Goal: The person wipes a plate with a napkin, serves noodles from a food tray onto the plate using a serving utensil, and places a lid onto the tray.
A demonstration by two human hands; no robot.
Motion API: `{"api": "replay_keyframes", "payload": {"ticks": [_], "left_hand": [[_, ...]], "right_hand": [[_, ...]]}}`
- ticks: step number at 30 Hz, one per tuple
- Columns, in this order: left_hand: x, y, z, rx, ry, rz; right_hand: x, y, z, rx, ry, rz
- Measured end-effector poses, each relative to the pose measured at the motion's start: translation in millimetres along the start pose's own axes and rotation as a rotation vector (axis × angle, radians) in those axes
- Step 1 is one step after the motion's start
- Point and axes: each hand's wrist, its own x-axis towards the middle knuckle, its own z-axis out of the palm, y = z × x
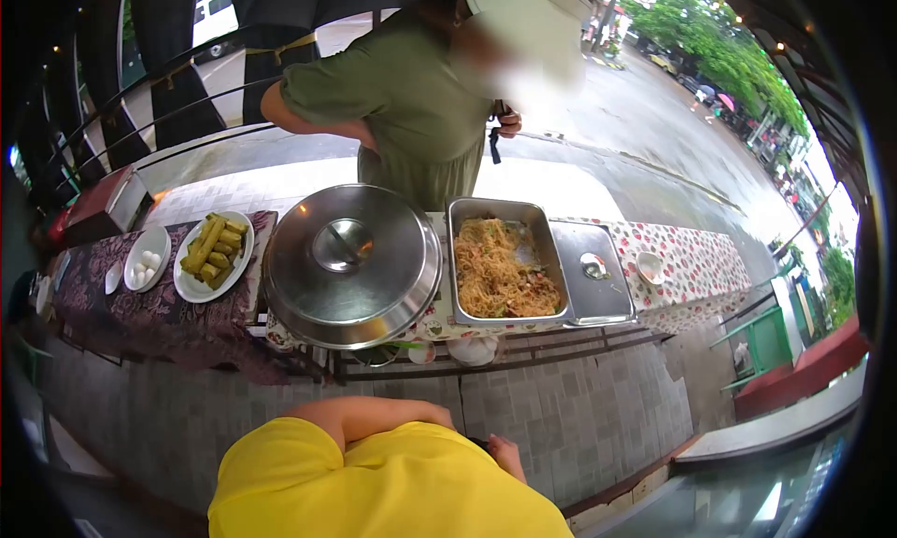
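My left arm [378,415], in a yellow sleeve, bends across the front of my body. The fingers of that hand are hidden behind my shirt. Just past the shirt's edge, my right hand [507,457] shows in part, its fingers curled beside a small dark thing [479,443] that I cannot make out. Both hands are low and apart from the food table. On it, ahead of me, stand a large round pot with a shiny metal lid [392,272] and a steel tray [563,295] of noodles [500,276].
A person in a green dress [420,99] stands across the table. To the left are a plate of leaf-wrapped rolls [217,250] and a bowl of eggs [147,262]. A flat metal lid [598,290] and a small bowl [651,267] are on the right. Grey tiles [579,407] cover the floor.
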Motion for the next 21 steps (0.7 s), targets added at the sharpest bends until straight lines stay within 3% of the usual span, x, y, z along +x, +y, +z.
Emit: {"api": "replay_keyframes", "payload": {"ticks": [4,7,12,14,16,18,21], "left_hand": [[-1.8,3.2,-10.4,-0.098,0.057,-0.099],[-15.4,24.0,-20.8,-0.214,0.171,-0.178],[-18.0,71.8,-38.4,-0.267,0.391,-0.226],[-43.0,127.5,-72.6,-0.263,0.519,-0.080],[-83.8,200.4,-103.4,-0.252,0.630,0.343],[-120.4,265.7,-119.2,-0.367,0.497,0.777],[-165.1,340.7,-122.3,-0.486,0.214,1.245]], "right_hand": [[47.2,42.1,-43.6,-0.449,0.145,0.010],[40.3,49.3,-88.0,-1.017,0.020,0.197],[35.0,40.6,-143.3,-0.957,0.049,0.181],[38.2,34.9,-157.9,-0.930,0.053,0.154],[35.6,17.5,-166.8,-0.955,0.058,0.151],[30.4,-6.1,-171.6,-1.003,0.067,0.151],[97.8,38.4,-195.4,-0.980,-0.068,0.076]]}}
